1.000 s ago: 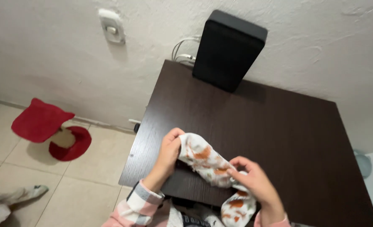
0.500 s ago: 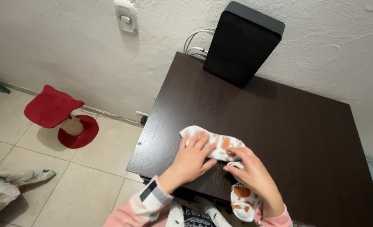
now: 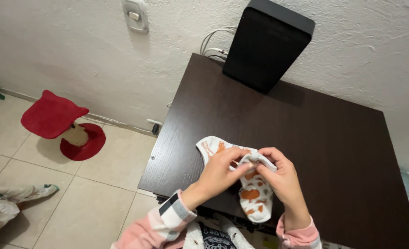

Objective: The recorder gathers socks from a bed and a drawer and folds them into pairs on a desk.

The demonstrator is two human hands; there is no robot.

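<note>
A room in a home, seen from above. A dark brown wooden desk (image 3: 306, 138) stands against a rough white plastered wall (image 3: 75, 50) that bears a white light switch (image 3: 135, 15). At the back of the desk stands a tall black box-shaped device (image 3: 266, 44), with white cables (image 3: 213, 41) running behind it. The floor (image 3: 107, 184) is laid with pale beige tiles. On it, close to the wall, stands a small red plush pet stand (image 3: 59, 124) with a round base and a rope-wound post. A light bundle of cloth or plastic (image 3: 6, 203) lies on the tiles at the lower left. A patterned white and orange sock (image 3: 253, 196) lies on the desk's near edge.
</note>
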